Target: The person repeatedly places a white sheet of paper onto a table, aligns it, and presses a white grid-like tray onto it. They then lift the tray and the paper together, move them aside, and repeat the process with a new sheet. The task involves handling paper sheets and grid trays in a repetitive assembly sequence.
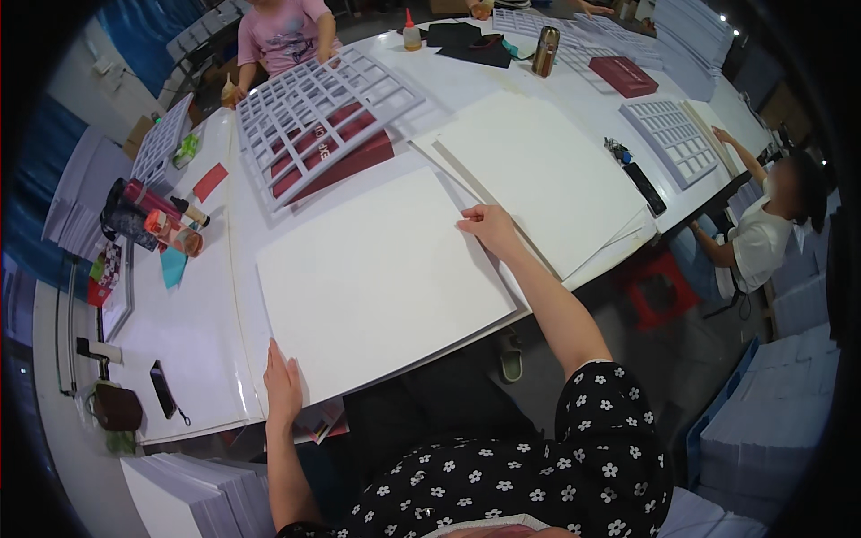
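A large white board [377, 278] lies on the table in front of me, its near edge along the table's front edge. My left hand [282, 384] is open, with stretched fingers against the board's left edge near the front corner. At the opposite edge, my right hand [491, 230] has bent fingers closed on the board's right side. To the right lies a stack of white sheets [547, 170], partly under my right forearm. Beyond the board, a white grid frame [327, 117] rests tilted on a dark red box [359, 161].
Bottles [175, 233] and a phone [162, 388] are on the left. A metal flask [545, 51] and another red box [622, 76] stand farther back. Co-workers sit across in a pink shirt [285, 36] and at right in a white shirt [762, 242]. A red stool [659, 291] is below.
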### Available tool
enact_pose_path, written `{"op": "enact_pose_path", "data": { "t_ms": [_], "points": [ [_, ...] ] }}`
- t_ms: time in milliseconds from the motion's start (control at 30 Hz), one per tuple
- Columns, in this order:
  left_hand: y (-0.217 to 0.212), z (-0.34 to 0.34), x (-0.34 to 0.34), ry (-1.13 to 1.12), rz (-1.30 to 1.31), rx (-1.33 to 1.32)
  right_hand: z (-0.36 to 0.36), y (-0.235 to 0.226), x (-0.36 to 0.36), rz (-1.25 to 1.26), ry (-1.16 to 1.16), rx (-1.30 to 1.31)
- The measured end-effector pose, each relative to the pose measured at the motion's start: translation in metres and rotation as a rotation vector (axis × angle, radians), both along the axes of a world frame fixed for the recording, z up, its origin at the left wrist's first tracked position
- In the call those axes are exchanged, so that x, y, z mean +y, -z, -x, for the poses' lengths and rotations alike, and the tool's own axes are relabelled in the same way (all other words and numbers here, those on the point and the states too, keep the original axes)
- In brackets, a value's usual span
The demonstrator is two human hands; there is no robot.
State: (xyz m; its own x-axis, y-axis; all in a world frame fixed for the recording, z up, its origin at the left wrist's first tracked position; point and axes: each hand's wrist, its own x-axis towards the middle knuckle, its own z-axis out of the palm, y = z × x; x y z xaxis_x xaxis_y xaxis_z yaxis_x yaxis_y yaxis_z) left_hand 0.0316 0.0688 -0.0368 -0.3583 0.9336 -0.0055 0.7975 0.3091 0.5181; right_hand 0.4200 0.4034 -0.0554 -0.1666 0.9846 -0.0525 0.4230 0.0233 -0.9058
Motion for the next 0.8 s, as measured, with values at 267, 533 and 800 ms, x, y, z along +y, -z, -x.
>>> {"op": "enact_pose_path", "data": {
  "t_ms": [267,533,800],
  "points": [
    [-0.001,0.001,0.0,0.005,-0.006,0.0,0.01,-0.009,-0.011,-0.072,0.075,-0.124],
    [-0.004,-0.001,0.0,0.012,-0.027,-0.003,0.012,-0.01,-0.01,-0.062,0.095,-0.164],
    [-0.002,0.001,0.003,0.014,-0.047,0.024,0.007,0.001,-0.003,-0.122,0.095,-0.168]
  ]
}}
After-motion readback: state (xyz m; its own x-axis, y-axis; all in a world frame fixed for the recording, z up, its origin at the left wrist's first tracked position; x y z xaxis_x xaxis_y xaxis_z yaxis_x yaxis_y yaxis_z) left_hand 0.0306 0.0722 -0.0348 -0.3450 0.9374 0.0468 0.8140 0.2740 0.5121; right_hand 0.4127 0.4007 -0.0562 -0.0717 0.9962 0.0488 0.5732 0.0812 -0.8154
